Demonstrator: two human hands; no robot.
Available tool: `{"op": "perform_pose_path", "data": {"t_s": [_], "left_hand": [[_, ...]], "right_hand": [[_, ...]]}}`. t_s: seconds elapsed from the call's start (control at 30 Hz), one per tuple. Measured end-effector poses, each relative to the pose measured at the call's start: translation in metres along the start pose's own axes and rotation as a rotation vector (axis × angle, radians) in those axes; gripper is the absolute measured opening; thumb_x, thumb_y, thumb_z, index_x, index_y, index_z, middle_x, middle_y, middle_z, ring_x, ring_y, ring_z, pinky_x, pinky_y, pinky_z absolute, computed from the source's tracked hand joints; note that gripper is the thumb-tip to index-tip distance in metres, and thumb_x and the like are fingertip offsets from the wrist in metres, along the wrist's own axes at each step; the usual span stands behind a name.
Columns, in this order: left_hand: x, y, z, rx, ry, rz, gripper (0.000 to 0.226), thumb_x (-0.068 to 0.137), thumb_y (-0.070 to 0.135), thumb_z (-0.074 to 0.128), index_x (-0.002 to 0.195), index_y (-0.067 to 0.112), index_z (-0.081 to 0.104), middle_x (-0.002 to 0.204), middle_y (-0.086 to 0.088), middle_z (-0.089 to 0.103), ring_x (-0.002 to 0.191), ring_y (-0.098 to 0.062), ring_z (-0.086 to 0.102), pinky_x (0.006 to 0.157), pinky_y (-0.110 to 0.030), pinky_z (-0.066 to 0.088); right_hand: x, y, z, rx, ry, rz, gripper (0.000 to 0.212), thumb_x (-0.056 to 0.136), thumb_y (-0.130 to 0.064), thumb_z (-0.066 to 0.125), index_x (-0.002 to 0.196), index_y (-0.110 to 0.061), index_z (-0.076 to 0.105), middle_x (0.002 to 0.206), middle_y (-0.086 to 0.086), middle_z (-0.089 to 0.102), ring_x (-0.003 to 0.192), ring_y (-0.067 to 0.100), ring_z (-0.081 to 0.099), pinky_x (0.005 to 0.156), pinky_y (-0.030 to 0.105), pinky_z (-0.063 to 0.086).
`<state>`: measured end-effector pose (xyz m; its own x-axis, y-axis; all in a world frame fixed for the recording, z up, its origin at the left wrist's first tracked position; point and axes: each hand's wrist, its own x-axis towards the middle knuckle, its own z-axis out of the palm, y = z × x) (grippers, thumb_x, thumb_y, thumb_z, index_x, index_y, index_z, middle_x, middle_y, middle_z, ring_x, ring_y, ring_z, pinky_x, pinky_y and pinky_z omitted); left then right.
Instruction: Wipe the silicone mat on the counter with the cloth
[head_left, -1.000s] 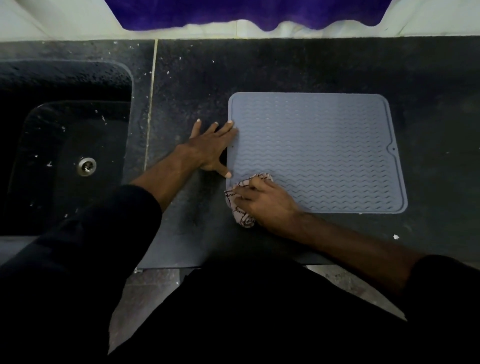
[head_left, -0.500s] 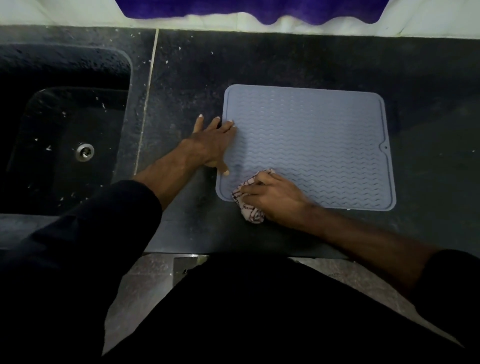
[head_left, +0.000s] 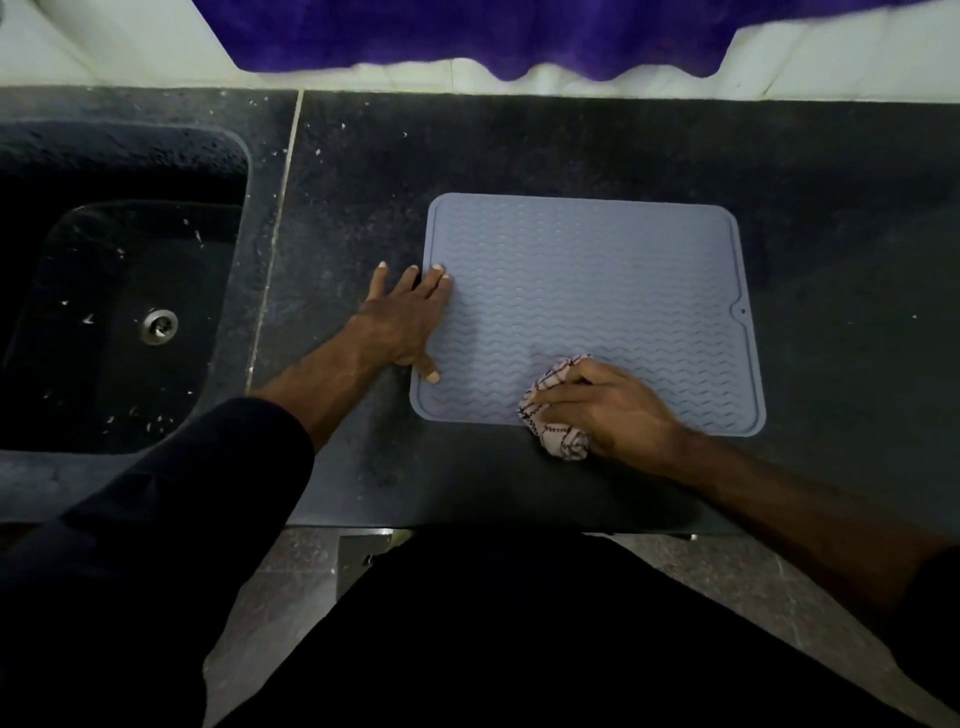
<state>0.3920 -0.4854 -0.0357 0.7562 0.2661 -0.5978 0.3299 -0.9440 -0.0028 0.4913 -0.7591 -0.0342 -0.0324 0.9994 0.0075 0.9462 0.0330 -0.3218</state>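
Observation:
A grey silicone mat (head_left: 597, 291) with a wavy ribbed surface lies flat on the dark stone counter (head_left: 519, 150). My left hand (head_left: 405, 322) rests palm down with fingers spread on the mat's left edge, thumb on its near left corner. My right hand (head_left: 613, 410) grips a bunched white cloth (head_left: 556, 421) with dark checks, pressed on the mat's near edge around the middle; part of the cloth hangs over onto the counter.
A dark sink (head_left: 119, 322) with a metal drain (head_left: 160, 326) sits to the left, beyond a pale seam (head_left: 280, 218). A purple fabric (head_left: 467, 36) hangs over the white wall behind. The counter's front edge runs just below my hands.
My right hand has slid the cloth to the right along the mat's near edge, from the near left corner toward the middle. The left hand stays on the left edge.

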Motion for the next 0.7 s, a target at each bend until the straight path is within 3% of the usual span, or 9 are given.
{"op": "perform_pose_path", "data": {"t_s": [0.13, 0.27, 0.47, 0.57, 0.63, 0.7], "left_hand": [[0.001, 0.002, 0.002, 0.019, 0.023, -0.006, 0.134, 0.064, 0.053, 0.081, 0.153, 0.012, -0.011, 0.161, -0.008, -0.012, 0.148, -0.031, -0.009, 0.112, -0.059, -0.010], [0.003, 0.002, 0.004, 0.017, 0.035, -0.002, 0.135, 0.063, 0.052, 0.082, 0.153, 0.011, -0.010, 0.161, -0.009, -0.013, 0.147, -0.031, -0.010, 0.112, -0.059, -0.009], [0.005, -0.001, 0.006, -0.022, 0.037, 0.051, 0.135, 0.063, 0.049, 0.083, 0.152, 0.019, -0.014, 0.160, -0.009, -0.017, 0.147, -0.028, -0.015, 0.114, -0.055, -0.005], [0.007, -0.002, 0.003, -0.064, -0.011, 0.075, 0.133, 0.066, 0.045, 0.083, 0.151, 0.025, -0.017, 0.158, -0.010, -0.023, 0.146, -0.026, -0.019, 0.115, -0.052, -0.006], [0.008, 0.001, 0.002, -0.069, -0.022, 0.077, 0.131, 0.067, 0.046, 0.082, 0.151, 0.026, -0.017, 0.157, -0.009, -0.025, 0.146, -0.026, -0.020, 0.115, -0.052, -0.006], [0.009, 0.006, 0.000, -0.098, -0.017, 0.089, 0.129, 0.068, 0.051, 0.079, 0.152, 0.026, -0.016, 0.157, -0.006, -0.028, 0.146, -0.026, -0.020, 0.115, -0.053, -0.005]], "right_hand": [[0.005, 0.002, -0.008, 0.107, -0.048, 0.042, 0.035, 0.071, -0.006, 0.075, 0.104, -0.015, 0.075, 0.117, -0.001, 0.071, 0.092, 0.033, 0.064, 0.079, 0.038, 0.055], [0.014, 0.008, -0.015, 0.202, -0.141, 0.124, 0.033, 0.086, -0.016, 0.064, 0.117, -0.027, 0.069, 0.123, -0.013, 0.067, 0.105, 0.020, 0.054, 0.089, 0.034, 0.046], [0.017, 0.018, -0.015, 0.292, -0.216, 0.220, 0.034, 0.085, -0.027, 0.054, 0.116, -0.032, 0.068, 0.110, -0.013, 0.070, 0.100, 0.011, 0.048, 0.085, 0.033, 0.048], [0.020, 0.025, -0.026, 0.459, -0.147, 0.323, 0.033, 0.080, -0.043, 0.055, 0.107, -0.031, 0.073, 0.091, -0.010, 0.072, 0.088, 0.001, 0.056, 0.072, 0.026, 0.051], [0.025, 0.034, -0.031, 0.487, -0.039, 0.378, 0.027, 0.081, -0.026, 0.071, 0.107, -0.030, 0.073, 0.084, -0.016, 0.068, 0.083, -0.007, 0.056, 0.063, 0.021, 0.047], [0.031, 0.041, -0.036, 0.427, 0.024, 0.429, 0.034, 0.080, -0.018, 0.075, 0.112, -0.031, 0.070, 0.092, -0.012, 0.069, 0.086, -0.004, 0.051, 0.067, 0.026, 0.048]]}}
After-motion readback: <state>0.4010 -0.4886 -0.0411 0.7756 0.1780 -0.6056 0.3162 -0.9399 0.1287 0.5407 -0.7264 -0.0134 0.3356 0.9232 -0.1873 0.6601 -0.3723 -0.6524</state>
